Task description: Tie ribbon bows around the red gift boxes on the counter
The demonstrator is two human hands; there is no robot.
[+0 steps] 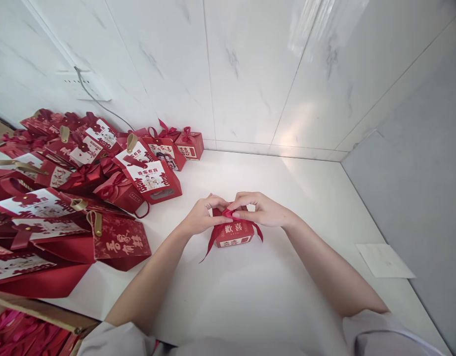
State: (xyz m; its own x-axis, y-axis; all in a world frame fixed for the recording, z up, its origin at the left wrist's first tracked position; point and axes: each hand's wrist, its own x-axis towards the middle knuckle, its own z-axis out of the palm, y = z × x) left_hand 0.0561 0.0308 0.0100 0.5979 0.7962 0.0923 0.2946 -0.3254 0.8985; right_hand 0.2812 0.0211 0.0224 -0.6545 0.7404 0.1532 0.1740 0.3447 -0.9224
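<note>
A small red gift box [233, 231] with pale lettering stands on the white table in front of me. Over its top lies a dark pink ribbon [228, 213], its two loose tails hanging down left and right of the box. My left hand [206, 212] pinches the ribbon from the left side. From the right, my right hand [260, 209] has thumb and fingers closed on the same ribbon, close to the left fingertips. The fingers partly cover the knot or loop, so its exact form is hidden.
Many red gift boxes [120, 249] are heaped on the left of the table [279, 287]. A cardboard carton [46, 311] with red ribboned boxes is at the lower left. A white card [385, 260] lies near the right edge. Behind, a cable [102, 105] runs from a wall socket.
</note>
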